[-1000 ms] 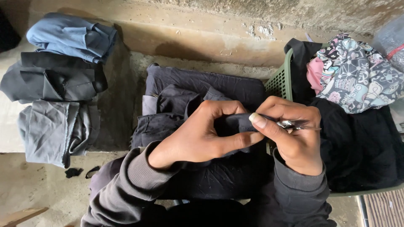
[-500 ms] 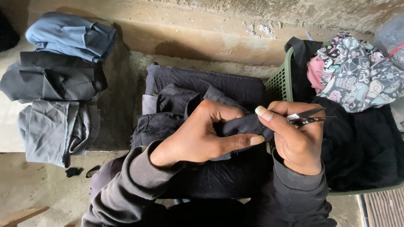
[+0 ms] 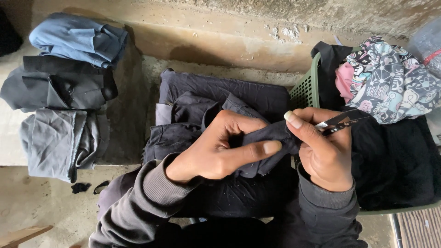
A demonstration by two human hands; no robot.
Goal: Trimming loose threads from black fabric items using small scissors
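Snips [image 3: 342, 123] clenched in right hand [image 3: 324, 151] point rightward, slightly upward; left hand [image 3: 216, 151] pinches dark cloth [image 3: 271, 138].

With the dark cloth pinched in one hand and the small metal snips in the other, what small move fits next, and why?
Probably bring the small metal snips back down to the fold of dark cloth. The left hand pinches that fold taut between thumb and fingers, while the right hand holds the snips with their tips pointing away from it, toward the green plastic basket. No loose thread is visible, so the exact spot is unclear.
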